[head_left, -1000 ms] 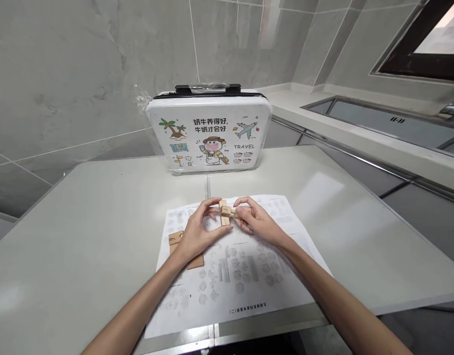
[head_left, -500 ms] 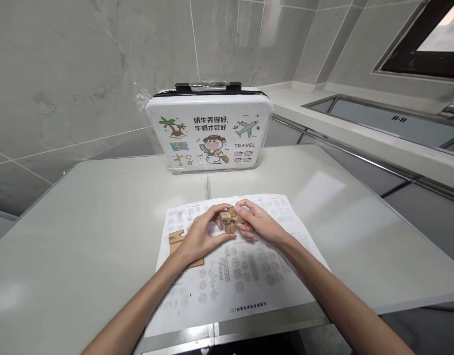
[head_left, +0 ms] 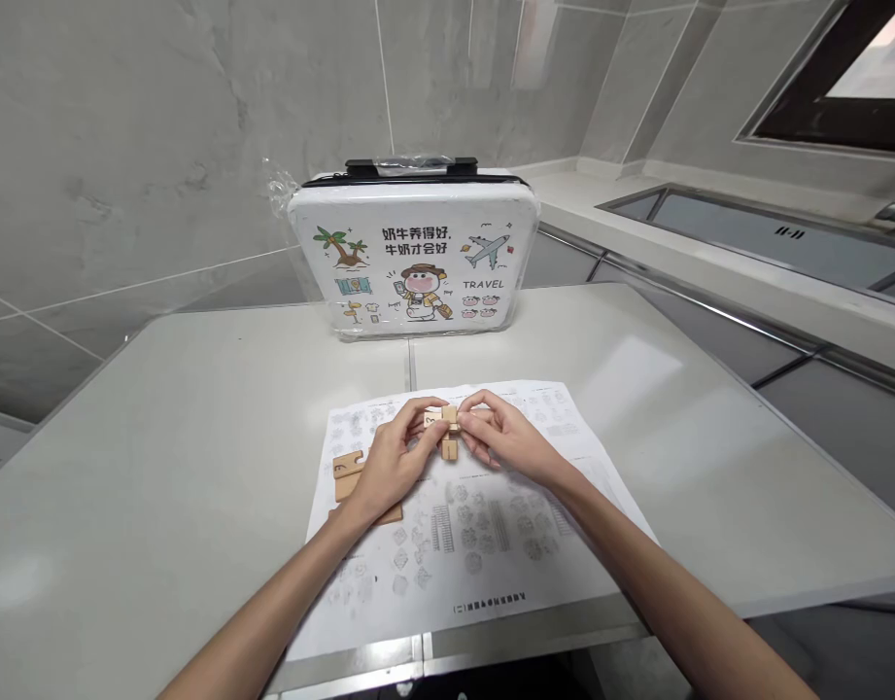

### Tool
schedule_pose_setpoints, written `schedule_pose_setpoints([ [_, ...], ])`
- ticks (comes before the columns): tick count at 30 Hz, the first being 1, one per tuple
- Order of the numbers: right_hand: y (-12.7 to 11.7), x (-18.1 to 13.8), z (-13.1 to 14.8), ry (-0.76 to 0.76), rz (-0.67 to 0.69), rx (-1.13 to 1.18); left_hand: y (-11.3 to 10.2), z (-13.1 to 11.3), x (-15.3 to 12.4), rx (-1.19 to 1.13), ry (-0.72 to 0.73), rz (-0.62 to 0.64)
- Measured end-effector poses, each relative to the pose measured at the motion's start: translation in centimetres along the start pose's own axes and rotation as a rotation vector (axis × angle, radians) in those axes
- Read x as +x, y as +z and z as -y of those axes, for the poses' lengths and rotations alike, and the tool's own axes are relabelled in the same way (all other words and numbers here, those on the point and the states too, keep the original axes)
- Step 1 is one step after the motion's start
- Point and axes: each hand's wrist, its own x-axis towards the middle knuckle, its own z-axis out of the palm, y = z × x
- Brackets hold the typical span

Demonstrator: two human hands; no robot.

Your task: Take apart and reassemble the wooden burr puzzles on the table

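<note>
Both my hands meet over a printed instruction sheet (head_left: 483, 544) on the table. Between them is a small wooden puzzle assembly (head_left: 448, 431) of interlocked light-brown blocks. My left hand (head_left: 395, 460) pinches its left side with thumb and fingers. My right hand (head_left: 503, 439) pinches its right side, fingers curled over the top. To the left, partly under my left wrist, loose notched wooden pieces (head_left: 347, 471) lie flat on the sheet.
A white carry case (head_left: 418, 255) with cartoon prints and a black handle stands upright at the table's far edge against the tiled wall. The grey table (head_left: 162, 437) has a seam down its middle. A ledge with a recessed metal frame (head_left: 745, 238) runs along the right.
The wooden assembly was turned between my fingers. My left fingers have closed in on it from the left, and both hands now sit tighter together.
</note>
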Motion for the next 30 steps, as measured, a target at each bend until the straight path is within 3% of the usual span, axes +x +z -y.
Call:
schedule_pose_setpoints([
  [7,0.7,0.2,-1.2,-0.009,-0.079,-0.012,0.1,0.0,-0.1,-0.107,-0.013,0.071],
  [16,0.7,0.3,-0.9,-0.021,-0.157,0.016,0.4,0.3,-0.4,-0.02,0.058,0.142],
  [22,0.4,0.5,-1.4,-0.042,-0.224,-0.041,0.5,0.4,-0.2,-0.182,-0.043,0.133],
  [27,-0.7,0.5,-1.7,-0.156,-0.464,-0.434,0.3,0.6,0.4,-0.345,-0.197,0.043],
  [30,-1.1,0.4,-1.9,-0.204,-0.466,-0.719,0.1,0.6,0.6,-0.395,-0.221,-0.026],
])
